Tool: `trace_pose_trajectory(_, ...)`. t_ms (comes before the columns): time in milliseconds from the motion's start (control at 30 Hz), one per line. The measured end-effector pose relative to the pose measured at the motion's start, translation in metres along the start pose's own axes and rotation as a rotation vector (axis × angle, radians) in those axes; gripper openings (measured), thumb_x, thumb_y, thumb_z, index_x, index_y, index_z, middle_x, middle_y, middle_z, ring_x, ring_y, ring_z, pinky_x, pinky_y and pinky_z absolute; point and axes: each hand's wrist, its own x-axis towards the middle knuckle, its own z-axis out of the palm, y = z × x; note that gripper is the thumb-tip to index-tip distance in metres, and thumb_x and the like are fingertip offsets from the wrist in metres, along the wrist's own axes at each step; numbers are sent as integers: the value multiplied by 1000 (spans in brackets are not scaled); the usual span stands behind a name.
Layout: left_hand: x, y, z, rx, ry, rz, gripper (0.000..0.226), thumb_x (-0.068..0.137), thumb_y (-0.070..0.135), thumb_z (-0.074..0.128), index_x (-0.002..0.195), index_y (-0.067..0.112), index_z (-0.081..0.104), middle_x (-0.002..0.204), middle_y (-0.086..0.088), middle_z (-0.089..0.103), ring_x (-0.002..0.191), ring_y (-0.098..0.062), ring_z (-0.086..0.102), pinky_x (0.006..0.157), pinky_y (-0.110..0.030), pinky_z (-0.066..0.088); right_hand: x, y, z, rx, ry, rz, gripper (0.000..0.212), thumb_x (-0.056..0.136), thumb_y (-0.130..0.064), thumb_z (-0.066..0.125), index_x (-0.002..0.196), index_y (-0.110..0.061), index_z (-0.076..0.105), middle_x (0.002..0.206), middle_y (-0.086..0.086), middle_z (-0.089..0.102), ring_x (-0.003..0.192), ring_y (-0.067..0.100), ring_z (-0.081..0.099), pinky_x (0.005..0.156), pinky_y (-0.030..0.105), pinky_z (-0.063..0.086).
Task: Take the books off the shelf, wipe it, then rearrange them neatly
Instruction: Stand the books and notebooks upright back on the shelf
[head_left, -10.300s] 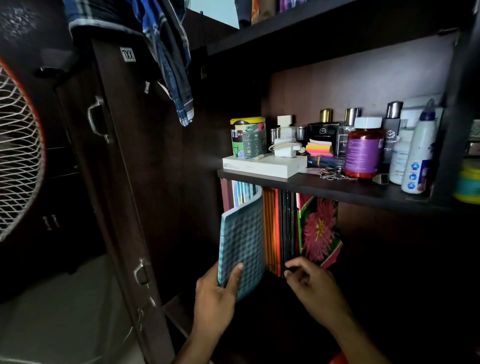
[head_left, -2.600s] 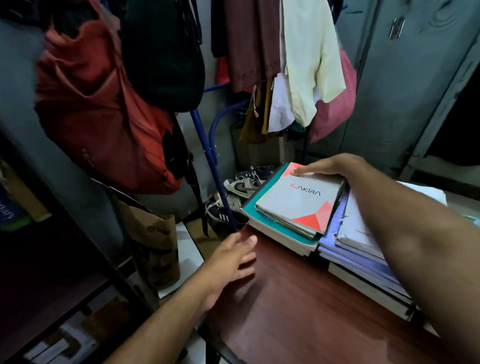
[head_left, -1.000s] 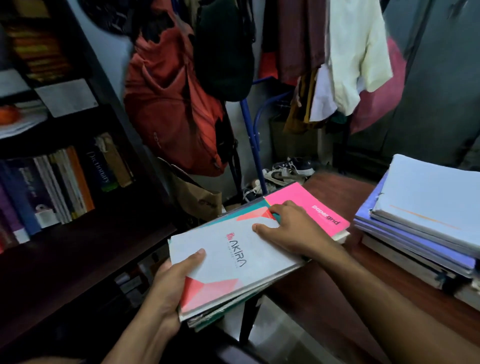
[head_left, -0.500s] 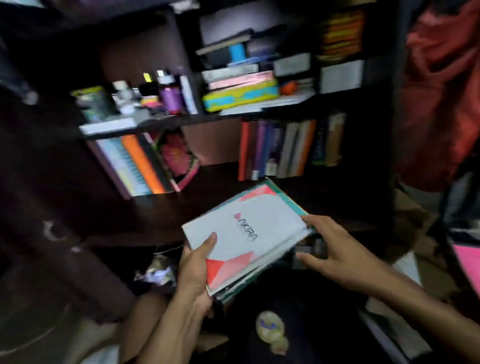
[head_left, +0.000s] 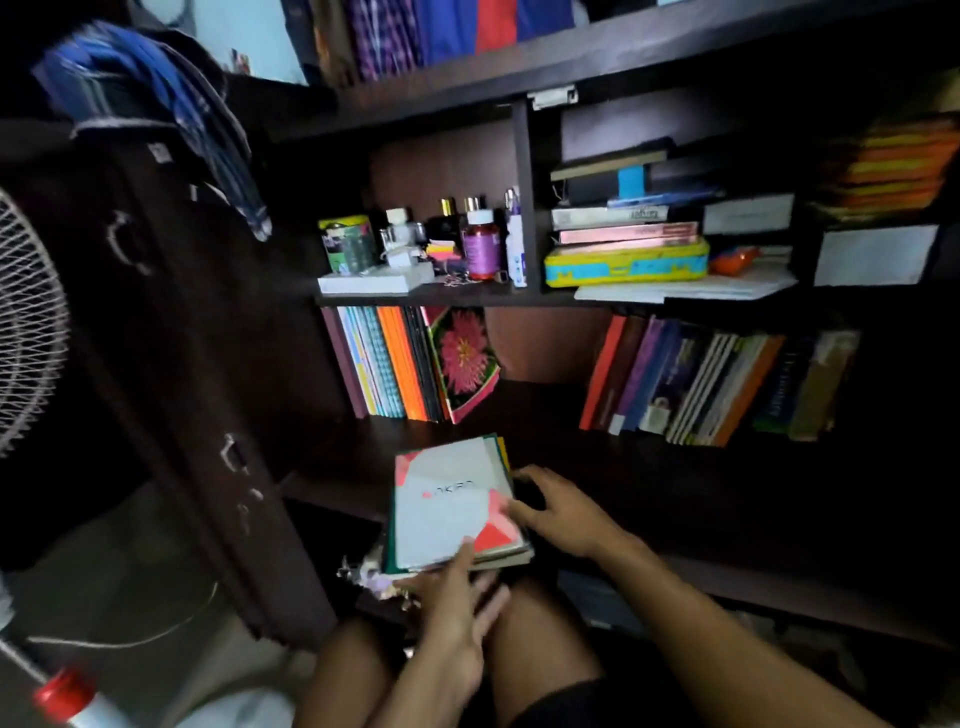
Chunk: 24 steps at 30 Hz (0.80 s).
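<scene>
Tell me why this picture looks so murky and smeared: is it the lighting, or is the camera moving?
Head view: both. Light is dim, so the lower shelf board sinks into near-black shadow. Motion blur smears the left hand and the lettering on the white notebook atop the stack. The book spines at right are soft. The wide lens bows the shelf edges. No glare shows.

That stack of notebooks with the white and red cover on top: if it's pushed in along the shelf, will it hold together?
Probably not fully. The stack of notebooks lies flat with staggered edges, so its thin, likely smooth covers may slide. Right hand steadies one side, left hand the near end.
</scene>
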Motion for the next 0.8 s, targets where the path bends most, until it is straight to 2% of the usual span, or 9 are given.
trace_pose_trajectory(100, -33, 9, -14, 510, -286, -94, 25, 99, 34, 63, 106, 11, 71, 90, -8, 78, 71, -21, 74, 60, -28, 54, 0, 15, 5, 194, 139, 17, 34, 96, -59, 56, 111, -31, 68, 108, -16, 70, 101, -4, 63, 95, 30, 49)
trace_pose_trajectory(200, -28, 29, -24, 716, -194, 194, 26, 101, 22, 60, 81, 8, 68, 59, -4, 65, 41, -11, 53, 41, -19, 35, -2, 18, 5, 281, 169, 53, 36, 90, -66, 60, 106, -35, 69, 104, -20, 71, 97, -9, 64, 87, 21, 49)
trace_pose_trajectory(267, -16, 50, -20, 722, -36, 474, 17, 97, 24, 67, 82, 17, 69, 69, -1, 66, 51, -11, 56, 47, -26, 44, -2, 20, 7, 243, 148, 55, 49, 83, -75, 61, 111, -35, 67, 107, -17, 70, 98, -4, 64, 88, 23, 51)
trace_pose_trajectory(300, -7, 59, -17, 776, 31, 550, 8, 93, 30, 72, 90, 23, 70, 81, 2, 69, 64, -11, 62, 58, -31, 51, 1, 22, 11, 209, 144, 53, 52, 80, -74, 64, 114, -34, 66, 109, -15, 68, 100, 0, 64, 90, 25, 50)
trace_pose_trajectory(400, 24, 69, -7, 997, 110, 535, 48, 82, 49, 80, 119, 24, 62, 111, -2, 62, 103, -17, 63, 83, -31, 49, 4, 26, 11, 213, 157, 40, 43, 81, -56, 72, 114, -28, 69, 108, -8, 65, 99, 6, 63, 91, 27, 50)
trace_pose_trajectory(500, 47, 72, 1, 1170, 129, 528, 78, 61, 65, 80, 124, 21, 62, 111, -2, 67, 109, -22, 63, 90, -34, 54, 3, 26, 8, 345, 198, 75, 27, 87, -45, 73, 106, -25, 72, 99, -7, 70, 90, 6, 67, 82, 27, 53)
trace_pose_trajectory(633, 60, 67, 7, 1144, 119, 487, 63, 59, 51, 89, 112, 24, 65, 102, 6, 73, 102, -19, 69, 88, -34, 57, 1, 29, 3, 557, 260, 86, 12, 91, -15, 71, 103, -16, 75, 95, -2, 75, 86, 10, 70, 75, 20, 51)
trace_pose_trajectory(700, 61, 65, 9, 1029, 129, 533, 68, 53, 58, 86, 110, 30, 62, 105, 6, 72, 103, -20, 70, 91, -44, 58, -1, 31, -5, 782, 330, 128, 18, 93, -2, 65, 101, -14, 76, 93, -1, 77, 81, 8, 70, 72, 19, 53)
trace_pose_trajectory(800, 41, 62, 29, 946, 143, 641, 73, 73, 51, 84, 134, 25, 54, 116, 2, 66, 110, -24, 64, 93, -41, 52, -1, 39, -14, 1117, 455, 202, 19, 97, 2, 60, 102, -8, 75, 95, 7, 78, 83, 16, 72, 71, 24, 56)
